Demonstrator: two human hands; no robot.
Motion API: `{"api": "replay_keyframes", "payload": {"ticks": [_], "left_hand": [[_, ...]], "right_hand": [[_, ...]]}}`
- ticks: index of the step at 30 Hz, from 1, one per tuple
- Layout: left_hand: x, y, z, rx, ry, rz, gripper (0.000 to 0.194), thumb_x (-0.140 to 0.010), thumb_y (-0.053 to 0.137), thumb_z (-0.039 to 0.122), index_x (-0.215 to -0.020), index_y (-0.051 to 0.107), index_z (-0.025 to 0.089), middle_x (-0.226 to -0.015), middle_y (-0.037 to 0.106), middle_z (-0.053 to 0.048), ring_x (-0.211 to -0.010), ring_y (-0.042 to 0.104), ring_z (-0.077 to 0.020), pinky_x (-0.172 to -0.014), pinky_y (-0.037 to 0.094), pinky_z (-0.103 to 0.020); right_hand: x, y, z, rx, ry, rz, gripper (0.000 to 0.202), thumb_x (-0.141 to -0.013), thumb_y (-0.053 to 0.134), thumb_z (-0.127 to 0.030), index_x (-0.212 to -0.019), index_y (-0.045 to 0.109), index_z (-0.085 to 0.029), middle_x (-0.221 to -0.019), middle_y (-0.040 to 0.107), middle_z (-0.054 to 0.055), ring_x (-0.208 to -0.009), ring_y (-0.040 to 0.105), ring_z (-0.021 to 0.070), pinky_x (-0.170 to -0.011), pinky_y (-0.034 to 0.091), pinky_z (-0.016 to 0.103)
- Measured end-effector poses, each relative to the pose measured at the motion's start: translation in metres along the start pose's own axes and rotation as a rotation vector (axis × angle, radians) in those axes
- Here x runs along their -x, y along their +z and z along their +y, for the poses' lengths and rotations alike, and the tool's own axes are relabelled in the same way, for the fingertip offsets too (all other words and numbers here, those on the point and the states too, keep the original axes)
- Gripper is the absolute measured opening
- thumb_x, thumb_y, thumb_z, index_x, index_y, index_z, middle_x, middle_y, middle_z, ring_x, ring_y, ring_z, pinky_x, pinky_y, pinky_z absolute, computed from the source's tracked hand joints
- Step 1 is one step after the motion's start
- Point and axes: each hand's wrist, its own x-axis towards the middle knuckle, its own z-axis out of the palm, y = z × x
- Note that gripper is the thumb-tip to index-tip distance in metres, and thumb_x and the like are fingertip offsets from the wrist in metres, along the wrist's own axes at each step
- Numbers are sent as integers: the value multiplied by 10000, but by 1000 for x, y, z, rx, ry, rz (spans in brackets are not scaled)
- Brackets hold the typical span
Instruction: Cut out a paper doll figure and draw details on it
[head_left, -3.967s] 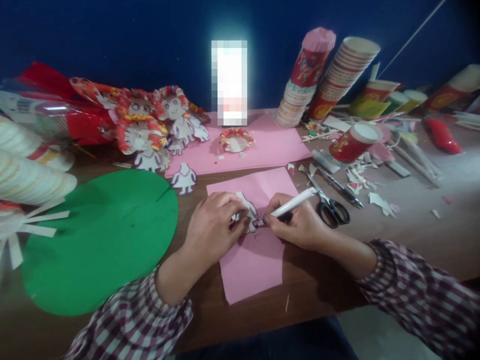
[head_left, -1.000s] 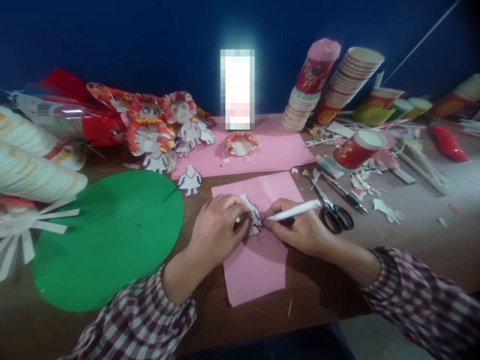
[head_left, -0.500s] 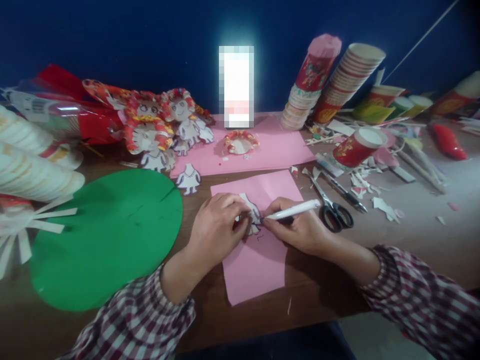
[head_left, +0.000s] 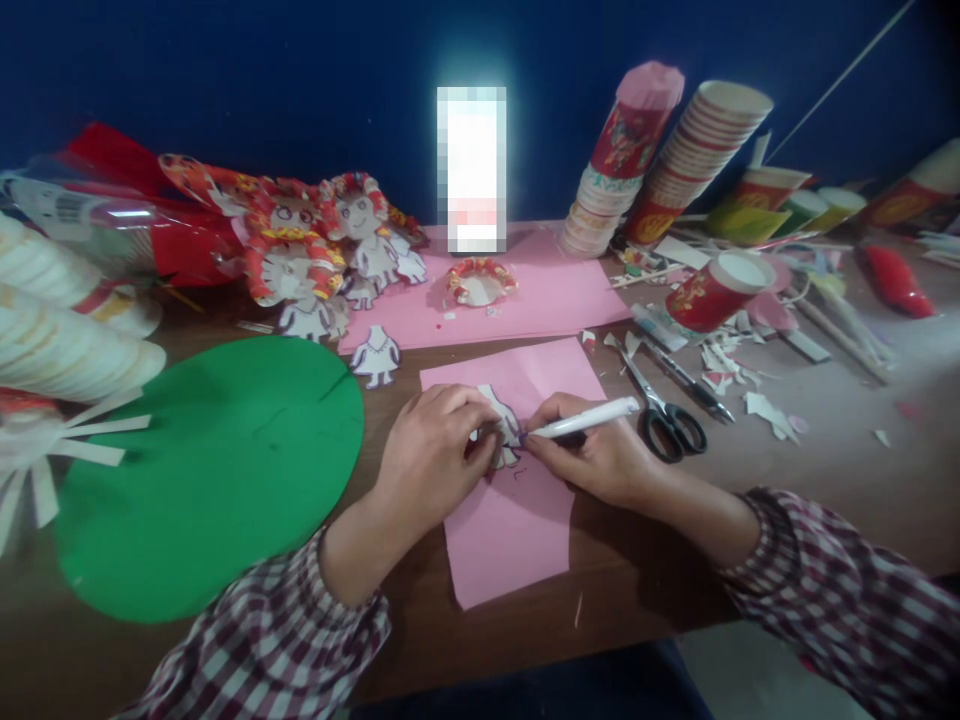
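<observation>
The right hand [head_left: 592,455] pinches a white pen [head_left: 589,417] between thumb and fingers, its tip down at the edge of a white paper cutout [head_left: 499,405]. The left hand [head_left: 442,450] is curled, fingertips on that cutout; whether they pinch it or only press it down, I cannot tell. The cutout lies on a pink sheet [head_left: 506,545], between the two hands and partly hidden by the left one. Short dark marks show on the sheet just below it.

To the right of the sheet, black-handled scissors [head_left: 660,415] lie beside a dark pen [head_left: 694,385], near paper scraps [head_left: 769,415] and a tilted red cup [head_left: 709,295]. To the left, a green oval sheet [head_left: 217,480] lies on the worktop [head_left: 630,600], with a dress-shaped cutout [head_left: 376,357] near its upper right edge. Farther back, a red-and-yellow ring [head_left: 480,284] rests on a larger pink sheet [head_left: 547,290], in front of a bright, pixelated upright rectangle [head_left: 472,165].
</observation>
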Motion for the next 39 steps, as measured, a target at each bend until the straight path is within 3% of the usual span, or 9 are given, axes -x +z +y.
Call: {"api": "replay_keyframes", "payload": {"ticks": [39], "left_hand": [[0, 1, -1, -14, 11, 2, 120, -784, 627, 192, -894, 636, 238, -977, 664, -22, -937, 591, -203, -782, 459, -354]], "right_hand": [[1, 1, 1, -92, 38, -9, 56, -809, 585, -203, -790, 588, -150, -614, 564, -19, -540, 481, 87, -497, 389, 196]]}}
